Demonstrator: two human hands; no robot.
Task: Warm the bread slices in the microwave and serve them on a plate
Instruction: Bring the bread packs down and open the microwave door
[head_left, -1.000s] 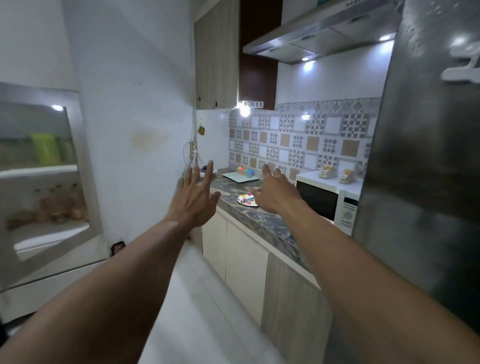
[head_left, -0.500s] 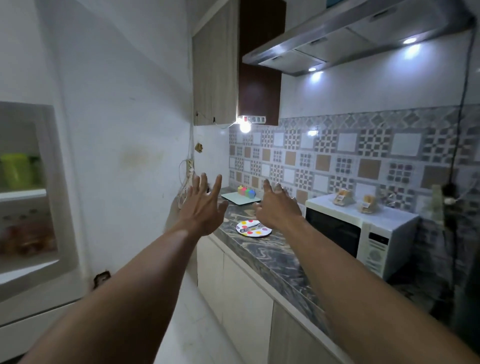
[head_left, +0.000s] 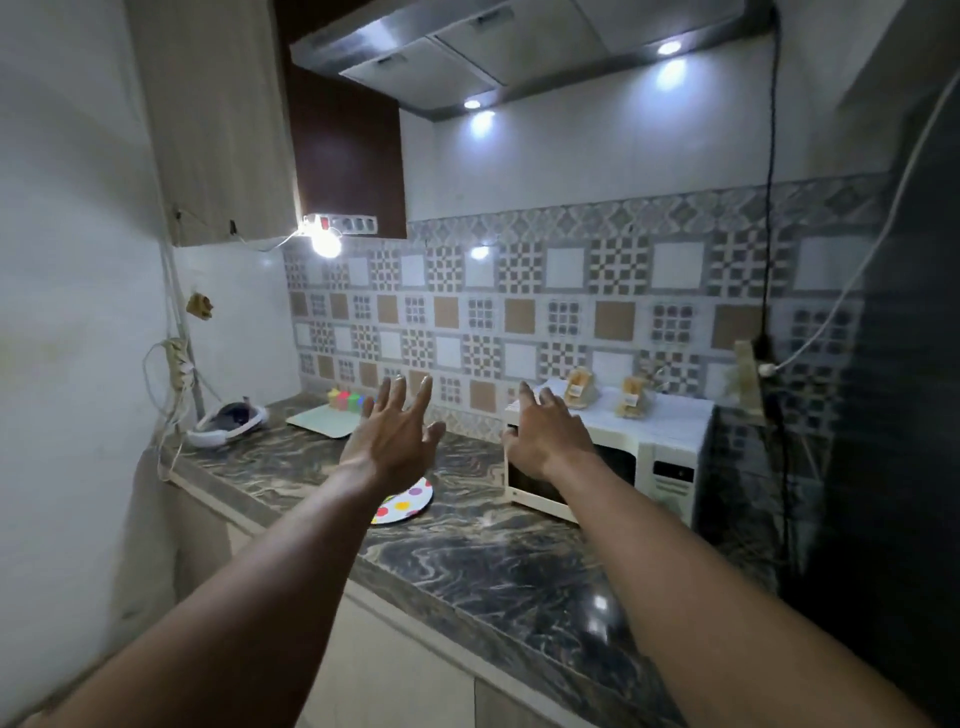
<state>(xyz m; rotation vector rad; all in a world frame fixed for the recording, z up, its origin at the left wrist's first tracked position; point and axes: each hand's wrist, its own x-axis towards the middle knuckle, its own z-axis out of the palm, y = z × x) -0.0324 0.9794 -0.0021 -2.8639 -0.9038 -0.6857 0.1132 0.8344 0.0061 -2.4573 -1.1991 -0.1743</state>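
Observation:
A white microwave (head_left: 670, 467) stands on the dark marble counter (head_left: 519, 561) at the right, its door closed. Two bagged packs of bread (head_left: 579, 387) (head_left: 631, 397) rest on top of it. A white plate with coloured dots (head_left: 408, 501) lies on the counter left of the microwave, partly hidden by my left wrist. My left hand (head_left: 395, 436) is held out above the plate, fingers spread, holding nothing. My right hand (head_left: 545, 439) is stretched in front of the microwave's left top corner, fingers apart and empty.
A white cutting board (head_left: 324, 420) with small coloured cups (head_left: 349, 400) lies at the back of the counter. A white appliance (head_left: 226, 422) sits in the left corner below hanging cables. A dark fridge (head_left: 893, 415) rises at the right. A range hood hangs overhead.
The view has swung right and come closer to the counter. Both hands are now nearer the microwave, the left one over the plate.

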